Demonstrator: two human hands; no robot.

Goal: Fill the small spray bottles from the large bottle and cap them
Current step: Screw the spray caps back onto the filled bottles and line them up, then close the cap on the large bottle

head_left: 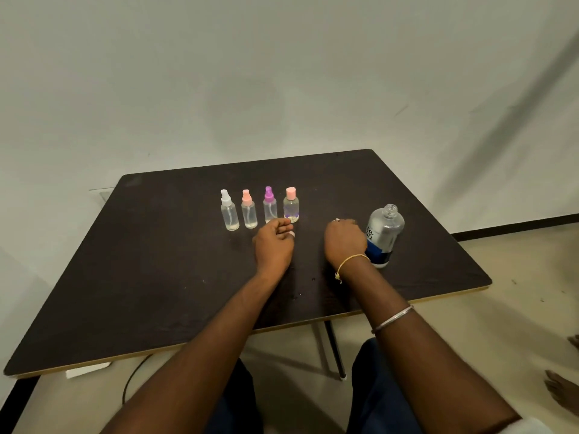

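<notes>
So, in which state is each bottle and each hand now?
White-topped clear plastic spray bottle: capped.
Pink-topped spray bottle: capped.
Purple-topped spray bottle: capped.
Pink flat-capped bottle: capped.
Large clear plastic bottle, blue label: uncapped, upright.
Left hand: fingers curled.
Right hand: fingers hidden.

Four small clear plastic bottles are standing in view. Three are wearing spray pump tops: one white-topped spray bottle [229, 214], one pale pink-topped spray bottle [249, 213] and one purple-topped spray bottle [270, 208]. The fourth is one rounder bottle with a flat pink cap [291, 206]. One large clear plastic bottle with a silver and blue label [383, 236] is standing uncapped. One dark brown rectangular table [156, 277] is carrying all five. Two bare hands are showing: one left hand [274, 242], pinching one small white piece [292, 234], and one right hand [344, 241]. The right arm is wearing two bracelets: one thin gold thread bracelet [351, 263] and one silver bangle [391, 319].
</notes>
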